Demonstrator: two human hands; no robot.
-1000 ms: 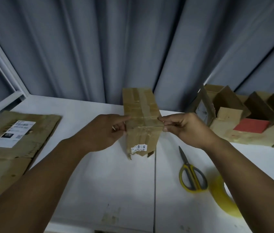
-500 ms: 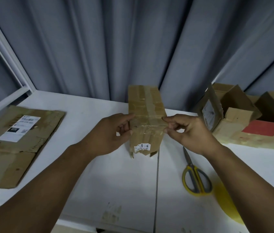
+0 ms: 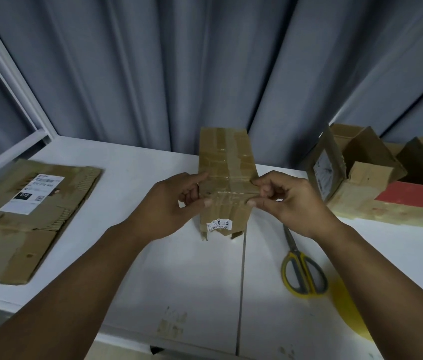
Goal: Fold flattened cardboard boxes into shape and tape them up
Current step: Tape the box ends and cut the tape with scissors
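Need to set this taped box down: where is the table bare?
Bare table lies before the box, between the flattened cardboard on the left and the scissors; also behind that cardboard, toward the curtain. The right is crowded: scissors, yellow tape roll, open boxes.

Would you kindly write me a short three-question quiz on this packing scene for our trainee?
1. True or false: the left hand and the right hand both touch the taped brown cardboard box.
2. The yellow-handled scissors lie: A) left of the box, B) right of it, C) on it.
3. Fill in: the flattened brown cardboard sheet bears a white ____.
Key: 1 true; 2 B; 3 label.
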